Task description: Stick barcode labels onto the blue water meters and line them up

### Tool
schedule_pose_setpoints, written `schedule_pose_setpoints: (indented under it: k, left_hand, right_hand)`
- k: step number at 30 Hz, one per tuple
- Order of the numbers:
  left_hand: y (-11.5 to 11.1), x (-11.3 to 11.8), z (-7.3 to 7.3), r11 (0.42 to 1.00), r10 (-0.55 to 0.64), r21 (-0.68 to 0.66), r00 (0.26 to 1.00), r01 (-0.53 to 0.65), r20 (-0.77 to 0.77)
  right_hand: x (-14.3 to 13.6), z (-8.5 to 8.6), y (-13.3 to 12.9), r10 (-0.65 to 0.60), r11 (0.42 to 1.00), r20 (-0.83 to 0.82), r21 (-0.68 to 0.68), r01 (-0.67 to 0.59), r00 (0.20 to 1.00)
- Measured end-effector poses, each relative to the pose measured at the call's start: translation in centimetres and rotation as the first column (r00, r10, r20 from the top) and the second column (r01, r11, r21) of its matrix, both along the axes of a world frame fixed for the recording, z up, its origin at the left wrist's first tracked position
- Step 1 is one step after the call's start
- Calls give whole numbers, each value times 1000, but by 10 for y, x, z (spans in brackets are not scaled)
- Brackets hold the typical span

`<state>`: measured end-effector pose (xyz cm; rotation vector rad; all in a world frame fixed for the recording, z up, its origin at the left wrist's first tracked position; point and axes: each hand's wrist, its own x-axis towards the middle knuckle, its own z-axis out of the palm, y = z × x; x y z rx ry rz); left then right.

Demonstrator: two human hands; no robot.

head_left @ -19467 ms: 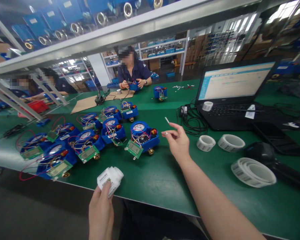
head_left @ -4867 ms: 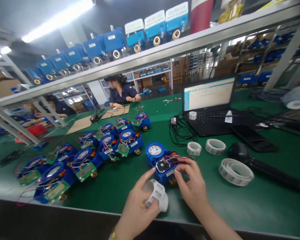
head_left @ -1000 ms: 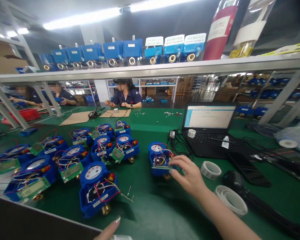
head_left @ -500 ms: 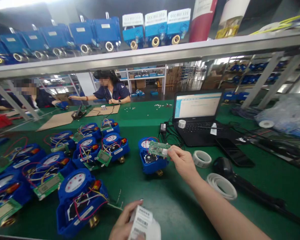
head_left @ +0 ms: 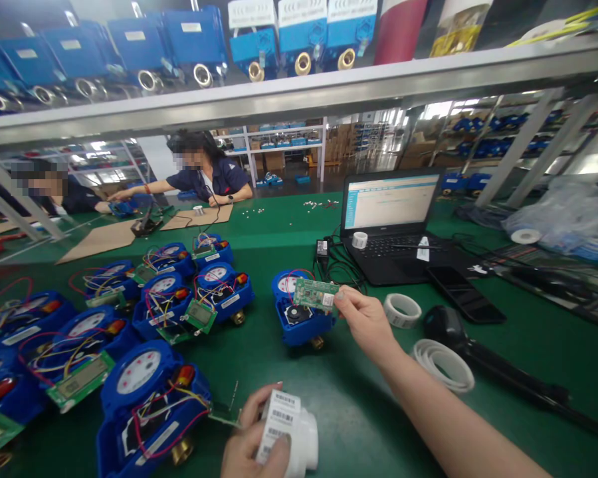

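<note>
Between the thumb and fingers of my right hand [head_left: 365,325] is one end of a green circuit board [head_left: 315,294]. The board is raised in front of an opened blue water meter [head_left: 303,325], whose dial shows partly behind it. Low in the middle, my left hand [head_left: 256,438] grips a roll of white barcode labels [head_left: 292,431], its thumb across the printed strip. Left of that hand sits another opened blue meter [head_left: 152,405] with a round dial, coloured wires and a brass fitting; its thin board lies close to my fingers.
Several more wired meters [head_left: 224,292] crowd the left of the green table. On the right are a laptop [head_left: 391,226], a phone [head_left: 466,293], label rolls [head_left: 402,311] and a black handheld scanner [head_left: 493,362]. A shelf [head_left: 279,99] crosses above. Two co-workers sit opposite.
My left hand has come up slightly with the label roll, its thumb now on the labels. The view has shifted a little; my right hand still holds the board by the meter.
</note>
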<state>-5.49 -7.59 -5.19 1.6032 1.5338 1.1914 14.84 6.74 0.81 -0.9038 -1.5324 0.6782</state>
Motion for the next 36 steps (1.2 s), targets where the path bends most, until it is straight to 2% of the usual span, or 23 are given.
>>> schedule_pose_setpoints:
  k: [6, 11, 13, 17, 19, 21, 24, 27, 30, 33, 36]
  left_hand:
    - [1, 3, -7, 997, 48, 66, 998, -44, -51]
    - [1, 3, -4, 994, 105, 52, 978, -97, -181]
    - [1, 4, 0, 992, 127, 23, 960, -126, -249]
    - [-3, 12, 13, 982, 145, -67, 925, -179, -351]
    - [-5, 19, 22, 975, 192, -32, 903, -221, -385]
    - [-4, 26, 30, 968, 246, 57, 885, -243, -395]
    - [8, 32, 41, 968, 250, 87, 909, -234, -334]
    - [32, 37, 49, 973, 218, -28, 948, -231, -231]
    - [61, 43, 54, 960, 247, -94, 957, -262, -150]
    - [83, 47, 56, 963, 242, -111, 968, -248, -61]
    - [96, 46, 56, 974, 222, -61, 975, -220, 29]
  right_hand:
    - [0, -2, 0, 13, 999, 3, 40, -13, 1000]
    - [1, -3, -2, 53, 995, 10, 89, -53, 999]
    - [2, -6, -3, 78, 990, 41, 114, -82, 996]
    - [4, -11, -8, 82, 962, 216, 238, -134, 973]
    - [6, -11, -9, 81, 944, 276, 287, -163, 958]
    - [9, -9, -11, 98, 934, 310, 300, -195, 946]
    - [18, -8, -9, 134, 952, 283, 229, -203, 950]
    - [28, -16, -1, 112, 994, 138, -3, -113, 984]
    - [33, -34, 10, 134, 973, 74, -197, -117, 988]
    - [28, -50, 16, 224, 946, 68, -255, -200, 972]
    - [19, -56, 16, 261, 928, 50, -288, -237, 964]
